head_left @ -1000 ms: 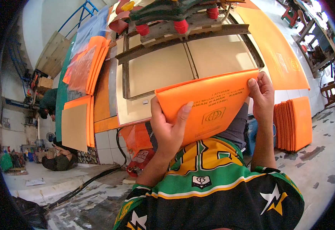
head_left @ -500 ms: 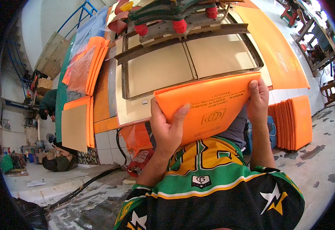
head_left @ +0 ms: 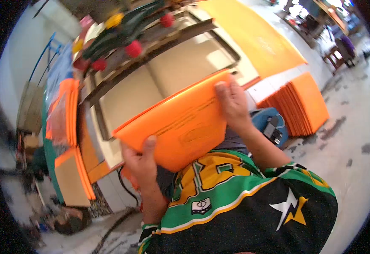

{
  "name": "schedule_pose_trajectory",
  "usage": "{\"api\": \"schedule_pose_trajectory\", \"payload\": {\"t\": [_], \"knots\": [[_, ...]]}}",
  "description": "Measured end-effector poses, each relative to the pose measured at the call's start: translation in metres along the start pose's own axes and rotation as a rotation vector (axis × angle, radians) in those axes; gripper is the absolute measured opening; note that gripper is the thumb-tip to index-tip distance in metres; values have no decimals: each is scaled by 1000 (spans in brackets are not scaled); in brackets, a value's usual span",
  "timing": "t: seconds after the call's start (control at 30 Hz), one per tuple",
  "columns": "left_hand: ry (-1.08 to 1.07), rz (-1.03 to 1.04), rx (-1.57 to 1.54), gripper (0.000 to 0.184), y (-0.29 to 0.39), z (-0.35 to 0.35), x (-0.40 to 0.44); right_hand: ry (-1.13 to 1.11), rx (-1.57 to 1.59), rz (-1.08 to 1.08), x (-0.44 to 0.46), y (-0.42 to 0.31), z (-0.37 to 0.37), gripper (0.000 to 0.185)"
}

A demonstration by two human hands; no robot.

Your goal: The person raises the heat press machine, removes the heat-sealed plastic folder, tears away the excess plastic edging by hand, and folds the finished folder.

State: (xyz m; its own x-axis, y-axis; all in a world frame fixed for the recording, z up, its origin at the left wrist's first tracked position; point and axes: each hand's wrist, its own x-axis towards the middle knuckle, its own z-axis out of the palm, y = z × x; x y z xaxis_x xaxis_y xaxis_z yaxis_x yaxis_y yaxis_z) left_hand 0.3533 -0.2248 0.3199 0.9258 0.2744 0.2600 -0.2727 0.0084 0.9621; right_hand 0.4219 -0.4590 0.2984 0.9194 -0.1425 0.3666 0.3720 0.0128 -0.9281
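Observation:
An orange folder (head_left: pixel 185 131) with printed lettering and an emblem is held up in front of my body, tilted, its left end lower. My left hand (head_left: pixel 141 163) grips its lower left end, thumb on the printed face. At the opposite end my right hand (head_left: pixel 234 101) pinches the upper right edge, thumb also on the front. Fingers behind the folder are hidden. Just beyond it lies a metal frame (head_left: pixel 102 116) over cream boards (head_left: pixel 130 93). Motion blur softens the print.
Orange folders stand packed in a stack (head_left: pixel 306 103) on the floor at right. More orange covers (head_left: pixel 68 110) lie on the table's left side. A large orange sheet (head_left: pixel 257 36) covers the right. Above the frame is a green press part with red knobs (head_left: pixel 133 48). A blue bag (head_left: pixel 269 127) sits beside me.
The view has swung and tilted. The folder, still between both hands, now sits further left in view and slants more. The stack at right shows nearer the middle.

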Motion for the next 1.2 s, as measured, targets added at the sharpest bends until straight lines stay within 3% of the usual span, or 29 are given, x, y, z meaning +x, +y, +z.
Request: {"api": "schedule_pose_trajectory", "payload": {"t": [0.07,0.27,0.3,0.43,0.5,0.57,0.7,0.77,0.83,0.9,0.93,1.0,1.03,1.1,1.2], "knots": [[-22,19,32,41,-5,0,2,-76,169,91,0,1,0,34],[19,50,-139,41,-17,1,-3,-20,20,-38,20,-10,-31,34],[50,27,-141,42,-15,1,-4,86,17,-204,30,-2,-42,33],[158,-39,10,45,-13,-8,-4,400,-270,-424,57,-54,-130,24],[131,10,16,47,-13,-9,-1,562,-419,-600,66,-71,-195,29],[113,63,25,48,-15,-16,1,776,-434,-467,67,-86,-241,25],[188,63,45,49,-9,-17,6,1034,-473,-229,55,-10,-407,26],[204,80,17,50,-6,-21,10,1010,-523,95,28,47,-474,22],[193,98,10,53,-8,-43,18,850,-648,449,-9,126,-541,21],[229,106,20,56,-2,-50,20,737,-472,561,-37,166,-539,23],[262,106,26,59,0,-54,20,834,-487,571,-46,187,-531,26],[301,115,63,60,3,-64,22,768,-954,549,-61,228,-529,30],[335,117,91,62,3,-73,22,753,-950,562,-65,240,-529,30],[296,119,111,68,4,-88,26,763,-1213,371,-70,237,-514,29],[268,127,105,75,0,-104,25,790,-1252,399,-61,226,-495,25]]}}
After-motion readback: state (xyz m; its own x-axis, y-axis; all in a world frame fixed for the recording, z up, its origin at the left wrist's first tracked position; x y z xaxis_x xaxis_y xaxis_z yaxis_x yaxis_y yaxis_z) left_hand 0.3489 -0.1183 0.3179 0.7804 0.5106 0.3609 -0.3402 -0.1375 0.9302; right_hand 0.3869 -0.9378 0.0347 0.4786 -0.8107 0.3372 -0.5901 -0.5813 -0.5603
